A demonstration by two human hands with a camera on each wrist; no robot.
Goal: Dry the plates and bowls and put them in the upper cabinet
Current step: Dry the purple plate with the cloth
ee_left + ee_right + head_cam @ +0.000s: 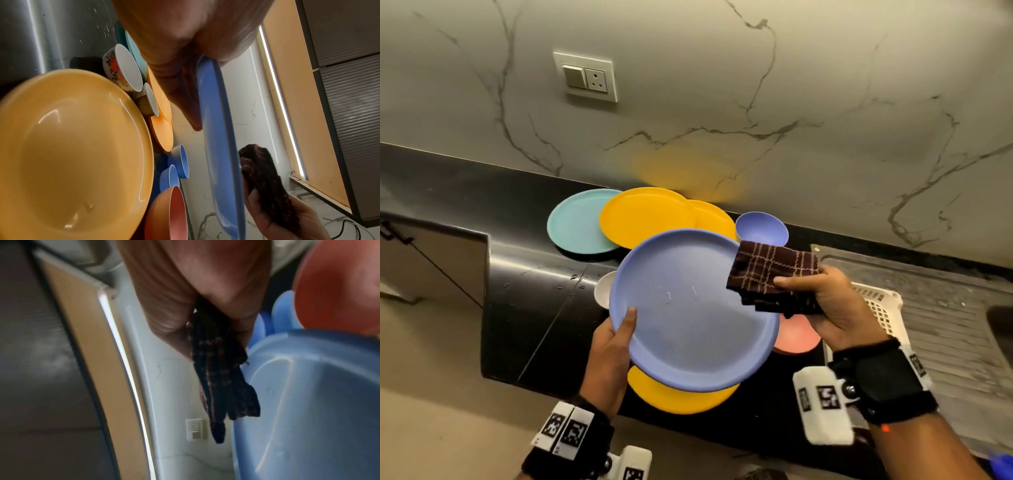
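My left hand [616, 339] grips the near-left rim of a big blue plate [688, 308], thumb on top, holding it above the counter. In the left wrist view the blue plate [218, 138] shows edge-on under my fingers [185, 97]. My right hand [825, 301] pinches a folded dark brown checked cloth [770, 274] at the plate's right rim. The right wrist view shows the cloth [222, 382] hanging from my fingers beside the blue plate [308, 402]. On the counter lie a teal plate [575, 222], yellow plates [647, 216], a blue bowl [762, 228], a pink bowl [796, 335] and a white bowl [604, 289].
A yellow plate [678, 397] lies under the held plate near the black counter's front edge [544, 377]. A white basket [880, 305] and a steel drainboard [945, 301] are to the right. A wall socket [589, 77] sits on the marble backsplash. A floral bowl [121, 68] appears in the left wrist view.
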